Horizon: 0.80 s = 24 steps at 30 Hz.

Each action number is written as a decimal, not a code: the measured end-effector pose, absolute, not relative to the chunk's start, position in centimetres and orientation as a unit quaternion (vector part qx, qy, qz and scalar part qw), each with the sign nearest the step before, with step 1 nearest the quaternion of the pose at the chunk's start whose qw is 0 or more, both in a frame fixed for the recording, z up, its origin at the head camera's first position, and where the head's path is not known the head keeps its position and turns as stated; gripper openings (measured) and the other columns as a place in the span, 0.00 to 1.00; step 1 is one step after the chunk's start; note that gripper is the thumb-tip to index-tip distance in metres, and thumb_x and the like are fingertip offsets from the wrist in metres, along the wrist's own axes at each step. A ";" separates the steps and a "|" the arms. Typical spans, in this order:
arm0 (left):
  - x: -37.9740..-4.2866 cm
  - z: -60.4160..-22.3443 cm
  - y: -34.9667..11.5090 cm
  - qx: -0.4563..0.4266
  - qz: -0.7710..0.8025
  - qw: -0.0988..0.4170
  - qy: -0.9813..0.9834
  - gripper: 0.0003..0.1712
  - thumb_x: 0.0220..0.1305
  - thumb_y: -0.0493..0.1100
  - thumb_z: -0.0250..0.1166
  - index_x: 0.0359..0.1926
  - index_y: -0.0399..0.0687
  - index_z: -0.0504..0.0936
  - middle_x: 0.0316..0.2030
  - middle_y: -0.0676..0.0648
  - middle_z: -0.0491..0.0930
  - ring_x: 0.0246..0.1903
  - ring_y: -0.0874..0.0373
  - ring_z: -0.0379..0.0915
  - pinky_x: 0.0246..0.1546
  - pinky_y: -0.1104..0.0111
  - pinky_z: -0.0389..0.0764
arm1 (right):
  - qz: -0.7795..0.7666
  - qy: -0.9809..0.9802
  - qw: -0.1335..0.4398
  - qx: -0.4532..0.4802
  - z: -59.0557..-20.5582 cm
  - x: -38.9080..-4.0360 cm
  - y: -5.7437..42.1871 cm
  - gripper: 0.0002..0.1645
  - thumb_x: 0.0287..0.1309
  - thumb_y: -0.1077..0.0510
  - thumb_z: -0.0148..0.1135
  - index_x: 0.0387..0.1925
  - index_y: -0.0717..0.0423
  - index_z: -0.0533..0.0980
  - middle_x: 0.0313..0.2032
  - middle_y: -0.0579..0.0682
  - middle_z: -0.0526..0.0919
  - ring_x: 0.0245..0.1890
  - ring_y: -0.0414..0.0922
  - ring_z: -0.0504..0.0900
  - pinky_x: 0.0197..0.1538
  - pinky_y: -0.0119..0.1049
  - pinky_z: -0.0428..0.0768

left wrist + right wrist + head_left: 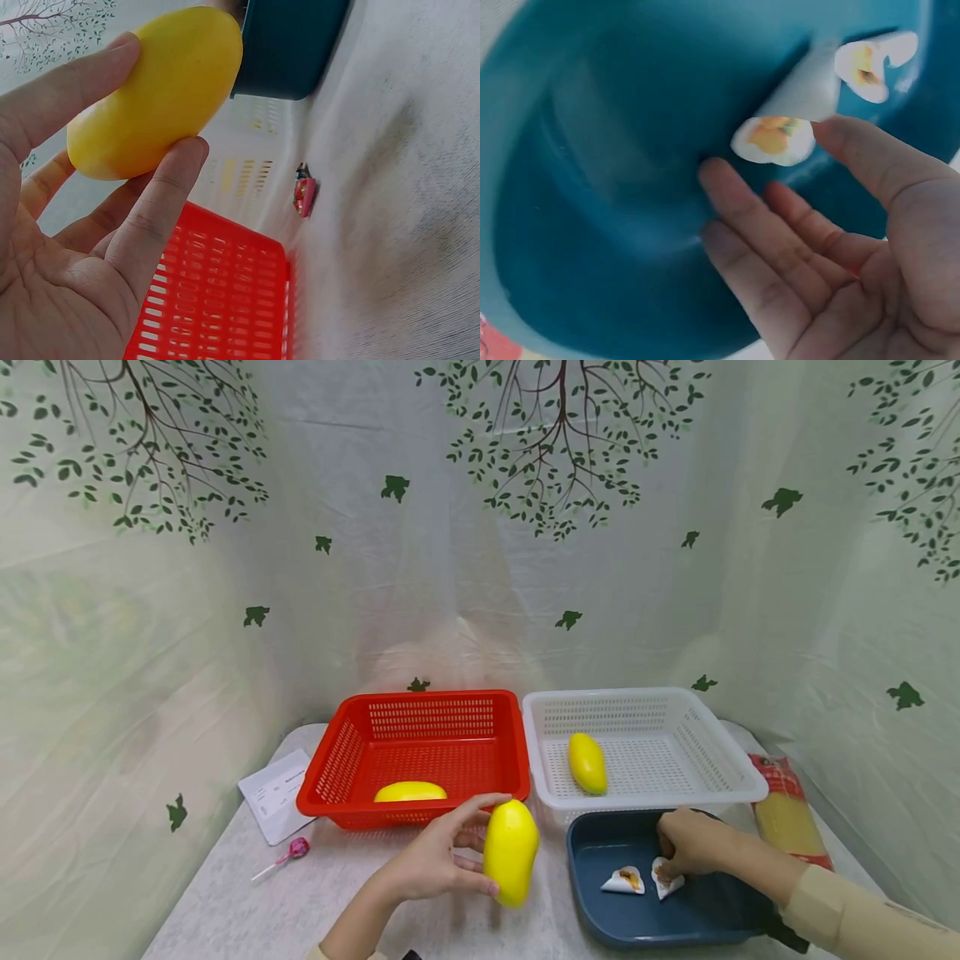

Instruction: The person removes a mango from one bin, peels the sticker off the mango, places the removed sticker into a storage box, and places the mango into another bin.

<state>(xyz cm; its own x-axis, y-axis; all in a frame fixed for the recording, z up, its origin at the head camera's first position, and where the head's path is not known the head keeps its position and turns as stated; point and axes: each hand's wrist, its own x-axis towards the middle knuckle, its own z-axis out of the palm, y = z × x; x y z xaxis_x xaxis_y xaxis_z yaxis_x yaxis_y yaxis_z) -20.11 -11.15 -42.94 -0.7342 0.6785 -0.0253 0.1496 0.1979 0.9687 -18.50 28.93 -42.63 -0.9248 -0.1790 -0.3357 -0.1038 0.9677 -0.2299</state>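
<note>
Yellow mango [512,853] up in the left hand [435,860], and the head view has it standing nearly upright above the table [352,893], thumb and fingers gripping its side! It hangs near the front right corner of the red basket [431,753], where a second mango [411,792] lies inside by the front wall. Next door, a third mango [587,763] rests in the white basket [652,768]. Over on the right, the right hand [693,841] dips into the blue basin [626,922], right at the nearer rolled white piece [664,878]; another white piece [624,881] lies to its left. A yellow packet [791,814] sits behind that arm, and a pink lollipop [298,847] lies by a paper card [277,797] at far left.

To the left wrist: thumb on one side, fingers on the other, the mango grasped firmly and tilted in this view, red basket beyond.

Right wrist now: fingers loosely bent, parted from the thumb, clenched on nothing! The thumb tip meets the rolled white piece's edge; whether it presses, I cannot tell.
</note>
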 end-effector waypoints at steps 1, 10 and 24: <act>-20.2 -42.9 -11.2 0.283 0.567 0.232 0.738 0.54 0.57 0.38 0.83 0.79 0.72 0.67 0.67 0.41 0.75 0.52 0.47 0.84 0.53 0.60 0.92 | -0.103 0.976 0.180 -0.072 -42.4 -18.5 28.9 0.19 0.53 0.51 0.85 0.28 0.54 0.79 0.24 0.46 0.79 0.25 0.42 0.77 0.31 0.36 0.77; -20.6 -42.3 -11.1 0.289 0.565 0.227 0.739 0.54 0.58 0.38 0.83 0.79 0.73 0.67 0.69 0.40 0.72 0.54 0.47 0.84 0.55 0.60 0.91 | -0.116 0.969 0.190 -0.102 -39.4 -18.0 29.0 0.19 0.57 0.47 0.82 0.35 0.56 0.83 0.30 0.46 0.82 0.31 0.44 0.77 0.36 0.40 0.83; -22.2 -40.4 -10.7 0.303 0.518 0.174 0.781 0.54 0.54 0.47 0.85 0.76 0.81 0.67 0.67 0.49 0.76 0.59 0.47 0.80 0.58 0.57 0.89 | -0.219 0.949 0.174 -0.143 -34.1 -19.3 31.9 0.21 0.65 0.48 0.75 0.51 0.57 0.83 0.38 0.47 0.90 0.34 0.43 0.85 0.43 0.42 0.90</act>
